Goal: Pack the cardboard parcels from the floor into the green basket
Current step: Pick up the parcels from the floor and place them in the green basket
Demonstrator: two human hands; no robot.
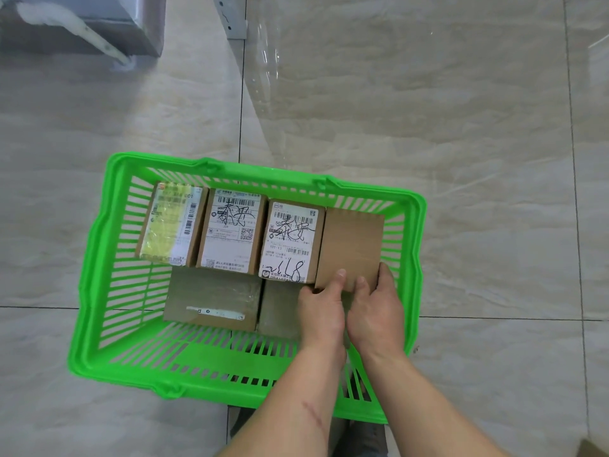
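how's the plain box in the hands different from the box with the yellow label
The plain box shows bare brown cardboard; the box with the yellow label is covered by a printed label. The plain box sits at the basket's right end, held by both hands; the labelled one sits untouched at the left end. Both are cardboard, in the same far row.

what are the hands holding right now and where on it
Both hands hold the plain parcel at the right end of the basket. The left hand and right hand grip its near edge, thumbs on top.
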